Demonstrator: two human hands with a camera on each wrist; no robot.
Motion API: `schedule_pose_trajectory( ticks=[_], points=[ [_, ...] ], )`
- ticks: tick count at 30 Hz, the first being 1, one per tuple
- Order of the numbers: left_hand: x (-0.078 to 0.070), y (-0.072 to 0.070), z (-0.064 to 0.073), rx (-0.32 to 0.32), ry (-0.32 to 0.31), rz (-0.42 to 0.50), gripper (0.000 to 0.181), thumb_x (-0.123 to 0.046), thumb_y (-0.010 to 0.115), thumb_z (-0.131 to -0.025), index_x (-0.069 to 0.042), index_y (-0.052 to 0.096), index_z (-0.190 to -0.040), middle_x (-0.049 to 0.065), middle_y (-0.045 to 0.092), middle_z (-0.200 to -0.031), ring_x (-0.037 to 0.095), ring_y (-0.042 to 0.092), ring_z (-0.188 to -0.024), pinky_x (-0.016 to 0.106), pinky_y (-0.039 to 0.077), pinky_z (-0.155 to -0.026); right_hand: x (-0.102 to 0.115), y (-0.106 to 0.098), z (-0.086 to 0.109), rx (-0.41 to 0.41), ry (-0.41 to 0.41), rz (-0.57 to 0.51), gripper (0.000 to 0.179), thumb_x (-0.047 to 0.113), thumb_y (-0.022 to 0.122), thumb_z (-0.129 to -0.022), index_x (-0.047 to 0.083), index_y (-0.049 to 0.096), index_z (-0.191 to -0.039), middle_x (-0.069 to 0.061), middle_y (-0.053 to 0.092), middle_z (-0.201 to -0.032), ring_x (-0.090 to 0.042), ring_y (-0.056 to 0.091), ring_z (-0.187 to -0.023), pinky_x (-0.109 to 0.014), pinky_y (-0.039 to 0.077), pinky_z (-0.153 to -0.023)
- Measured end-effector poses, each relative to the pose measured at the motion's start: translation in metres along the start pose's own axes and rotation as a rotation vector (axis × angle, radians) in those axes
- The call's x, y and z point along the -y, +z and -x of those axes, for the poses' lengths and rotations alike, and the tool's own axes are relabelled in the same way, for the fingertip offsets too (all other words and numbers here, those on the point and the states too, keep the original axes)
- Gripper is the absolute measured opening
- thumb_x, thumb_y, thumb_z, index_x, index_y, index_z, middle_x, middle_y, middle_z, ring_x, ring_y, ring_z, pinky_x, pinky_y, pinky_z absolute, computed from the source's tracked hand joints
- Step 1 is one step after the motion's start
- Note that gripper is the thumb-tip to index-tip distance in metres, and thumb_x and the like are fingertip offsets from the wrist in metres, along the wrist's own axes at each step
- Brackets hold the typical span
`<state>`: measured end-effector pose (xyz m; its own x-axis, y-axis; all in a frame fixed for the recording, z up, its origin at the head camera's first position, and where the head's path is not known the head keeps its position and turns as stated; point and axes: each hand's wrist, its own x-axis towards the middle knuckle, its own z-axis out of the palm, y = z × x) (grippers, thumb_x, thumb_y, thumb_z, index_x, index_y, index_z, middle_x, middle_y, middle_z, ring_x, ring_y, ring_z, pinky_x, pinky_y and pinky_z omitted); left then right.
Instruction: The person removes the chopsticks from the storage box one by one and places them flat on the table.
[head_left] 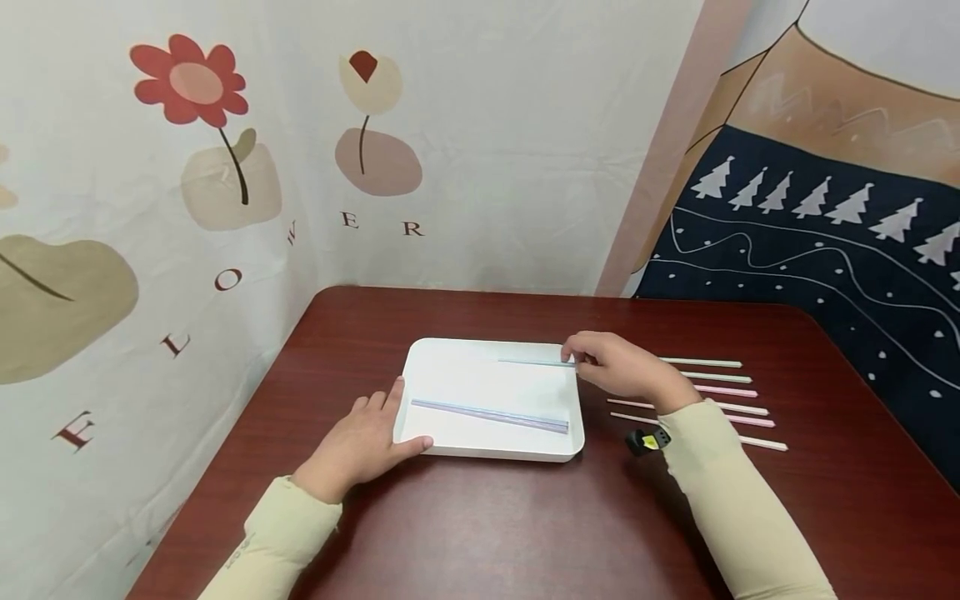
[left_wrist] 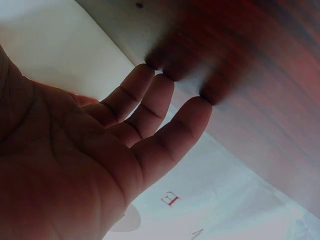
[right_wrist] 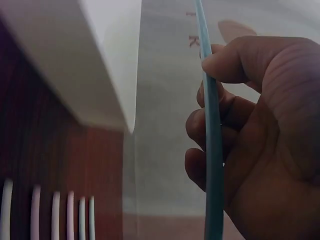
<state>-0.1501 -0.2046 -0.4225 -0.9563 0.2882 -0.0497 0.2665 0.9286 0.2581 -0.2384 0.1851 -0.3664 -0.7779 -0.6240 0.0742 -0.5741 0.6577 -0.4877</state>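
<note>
A white rectangular tray (head_left: pixel 487 457) lies on the table. Inside, near its front, a blue and a purple chopstick (head_left: pixel 487 414) lie side by side. My right hand (head_left: pixel 617 363) pinches a blue-green chopstick (right_wrist: pixel 214 150) between thumb and fingers, over the tray's back right corner. The thin end of this chopstick points left across the tray in the head view. My left hand (head_left: pixel 365 437) rests at the tray's left side, its fingers extended along the edge and its thumb on the front left corner. In the left wrist view, three fingertips (left_wrist: pixel 195 117) show against the table.
Right of the tray, several green, pink and whitish chopsticks (head_left: pixel 750 423) lie in a spaced row on the dark red table (head_left: pixel 487 533), partly hidden by my right arm. A black device (head_left: pixel 647 442) sits at the right wrist. A flower-printed cloth (head_left: pixel 510 167) hangs behind.
</note>
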Motion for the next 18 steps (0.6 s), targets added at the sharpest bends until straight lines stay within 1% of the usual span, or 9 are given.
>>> schedule_pose_trajectory(
  ticks=[3, 5, 10, 14, 16, 18],
  points=[
    [0.001, 0.001, -0.001, -0.001, 0.002, 0.000, 0.112, -0.076, 0.051, -0.086, 0.005, 0.018, -0.155, 0.026, 0.047, -0.136, 0.044, 0.044, -0.124, 0.053, 0.041, -0.098, -0.012, -0.003, 0.014, -0.011, 0.029, 0.005, 0.022, 0.001, 0.058, -0.093, 0.015, 0.067, -0.106, 0.004, 0.060, -0.089, -0.016, 0.055, -0.083, -0.034, 0.049, -0.074],
    [0.001, 0.001, -0.002, -0.001, 0.003, -0.002, 0.112, -0.077, 0.050, -0.086, 0.006, 0.019, -0.155, 0.026, 0.047, -0.136, 0.044, 0.044, -0.124, 0.053, 0.042, -0.098, -0.019, -0.006, 0.025, -0.009, 0.043, 0.018, 0.022, 0.000, 0.058, -0.093, 0.015, 0.067, -0.107, 0.002, 0.061, -0.092, -0.017, 0.055, -0.084, -0.036, 0.050, -0.076],
    [0.000, 0.000, -0.003, 0.002, 0.006, -0.004, 0.112, -0.077, 0.050, -0.086, 0.006, 0.019, -0.155, 0.027, 0.048, -0.135, 0.045, 0.044, -0.123, 0.053, 0.042, -0.097, -0.036, -0.011, 0.054, 0.018, 0.080, 0.050, 0.022, -0.001, 0.057, -0.095, 0.014, 0.065, -0.109, -0.003, 0.062, -0.097, -0.016, 0.055, -0.088, -0.039, 0.049, -0.079],
    [0.000, -0.001, -0.003, -0.002, 0.010, -0.001, 0.113, -0.078, 0.049, -0.086, 0.007, 0.020, -0.155, 0.027, 0.048, -0.134, 0.045, 0.044, -0.122, 0.054, 0.042, -0.097, -0.047, -0.014, 0.077, 0.038, 0.100, 0.058, 0.021, -0.002, 0.058, -0.095, 0.014, 0.064, -0.108, -0.002, 0.062, -0.096, -0.015, 0.055, -0.087, -0.038, 0.050, -0.078],
    [-0.001, -0.001, -0.003, -0.001, 0.011, -0.002, 0.114, -0.079, 0.048, -0.085, 0.007, 0.020, -0.154, 0.027, 0.048, -0.133, 0.046, 0.044, -0.122, 0.054, 0.042, -0.096, -0.051, -0.016, 0.088, 0.043, 0.097, 0.062, 0.021, -0.003, 0.059, -0.095, 0.013, 0.064, -0.108, -0.003, 0.062, -0.096, -0.015, 0.055, -0.087, -0.038, 0.050, -0.077],
    [-0.001, -0.001, -0.004, 0.003, 0.009, -0.004, 0.115, -0.080, 0.047, -0.085, 0.007, 0.020, -0.154, 0.027, 0.048, -0.133, 0.046, 0.044, -0.121, 0.053, 0.043, -0.095, -0.055, -0.017, 0.098, 0.046, 0.105, 0.068, 0.023, -0.003, 0.059, -0.095, 0.014, 0.064, -0.109, 0.000, 0.062, -0.096, -0.014, 0.055, -0.087, -0.038, 0.049, -0.077]
  ],
)
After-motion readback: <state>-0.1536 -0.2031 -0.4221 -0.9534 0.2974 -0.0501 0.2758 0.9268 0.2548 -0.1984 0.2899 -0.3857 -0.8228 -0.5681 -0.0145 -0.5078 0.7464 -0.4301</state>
